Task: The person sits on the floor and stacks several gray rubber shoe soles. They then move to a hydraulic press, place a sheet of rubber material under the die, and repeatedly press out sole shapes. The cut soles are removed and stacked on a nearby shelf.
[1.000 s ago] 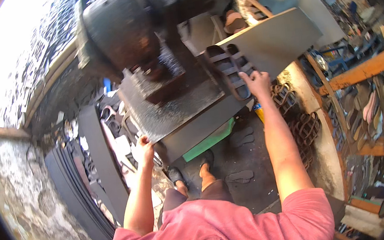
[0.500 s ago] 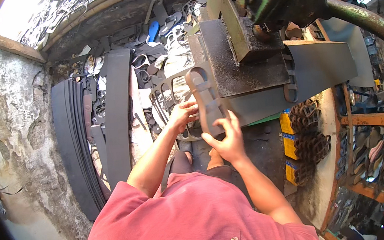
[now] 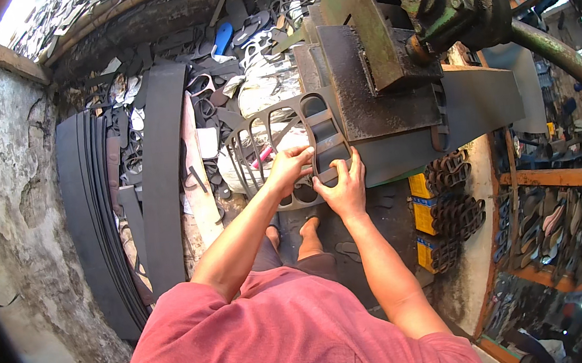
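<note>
A sole-shaped cutting die [image 3: 325, 125], a brown metal outline with crossbars, lies on the near left end of a dark grey sheet [image 3: 388, 160]. My left hand [image 3: 288, 171] is closed at the die's left edge, its fingertips pressed near the frame. From the right, my right hand [image 3: 343, 189] grips the die's lower end, thumb on one side and fingers on the other. Left of the die, the sheet's cut part [image 3: 255, 130] shows sole-shaped holes with thin strips between them. A heavy press head [image 3: 392, 64] with a dark plate stands just beyond.
Tall black sheets [image 3: 97, 223] lean at the left beside a stained wall [image 3: 12, 161]. Scraps and a blue sole [image 3: 223, 38] are heaped behind. Yellow boxes [image 3: 424, 217] and stacked dies [image 3: 459, 212] stand at right, near a wooden rack [image 3: 560, 178] holding many soles.
The die has gone from tilted in my hands to lying against the sheet. Both hands have moved in around its lower part, and my right hand has closed on it.
</note>
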A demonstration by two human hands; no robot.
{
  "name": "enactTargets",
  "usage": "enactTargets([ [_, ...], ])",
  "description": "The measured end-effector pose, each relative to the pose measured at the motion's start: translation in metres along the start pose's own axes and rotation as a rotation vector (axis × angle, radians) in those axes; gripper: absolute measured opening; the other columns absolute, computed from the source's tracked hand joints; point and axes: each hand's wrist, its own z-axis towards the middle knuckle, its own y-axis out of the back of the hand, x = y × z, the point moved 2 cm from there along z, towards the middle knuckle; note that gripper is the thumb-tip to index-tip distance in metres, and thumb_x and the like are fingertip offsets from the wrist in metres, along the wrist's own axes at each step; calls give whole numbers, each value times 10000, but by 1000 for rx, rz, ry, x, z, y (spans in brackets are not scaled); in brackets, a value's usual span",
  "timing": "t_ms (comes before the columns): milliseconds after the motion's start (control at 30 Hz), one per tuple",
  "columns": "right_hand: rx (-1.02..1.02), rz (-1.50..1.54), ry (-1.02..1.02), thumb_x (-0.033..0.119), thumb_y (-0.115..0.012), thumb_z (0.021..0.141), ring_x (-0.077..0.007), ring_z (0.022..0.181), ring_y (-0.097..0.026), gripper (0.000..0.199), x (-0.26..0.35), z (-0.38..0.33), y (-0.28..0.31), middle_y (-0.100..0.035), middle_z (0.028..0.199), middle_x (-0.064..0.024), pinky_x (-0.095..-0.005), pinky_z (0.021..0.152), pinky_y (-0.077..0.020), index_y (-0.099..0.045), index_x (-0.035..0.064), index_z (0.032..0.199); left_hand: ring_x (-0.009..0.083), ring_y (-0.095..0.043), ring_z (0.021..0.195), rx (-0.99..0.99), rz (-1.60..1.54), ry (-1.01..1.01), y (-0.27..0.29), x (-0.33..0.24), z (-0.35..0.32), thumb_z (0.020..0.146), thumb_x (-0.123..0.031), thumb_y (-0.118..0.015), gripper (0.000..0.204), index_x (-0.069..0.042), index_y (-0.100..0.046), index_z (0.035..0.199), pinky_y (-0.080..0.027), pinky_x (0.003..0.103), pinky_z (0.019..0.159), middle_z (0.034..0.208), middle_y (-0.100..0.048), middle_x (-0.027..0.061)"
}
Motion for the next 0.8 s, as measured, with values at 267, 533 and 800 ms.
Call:
enactTargets([
  [267,-101,229,-183,317,-693,975,-414,1493,-346,528,-73,-19,37,-413,1587,-234,-573,1193,-313,-546,141,1451,240,-626,1227,-9,-43,57,-19,-9,15,954,-188,-758,619,122,-513,1430,-525,383,1028,1388,-617,184],
  [533,163,-242,-353,555,-503,1030,-314,1594,-171,635,-163,6,57,-237,1718,-78,-712,1225,-90,-363,337,1610,206,-649,1169,-122,52,-187,-35,-27,67,983,-152,-695,541,19,-517,1465,-513,346,999,1340,-654,136],
  [800,122,-198,-382,529,-539,1022,-327,1590,-172,572,-212,67,58,-313,1681,-101,-731,1211,-95,-556,185,1479,175,-655,1080,-232,-33,-57,12,-47,79,992,-154,-683,453,-3,-561,1401,-520,329,953,1180,-682,78],
])
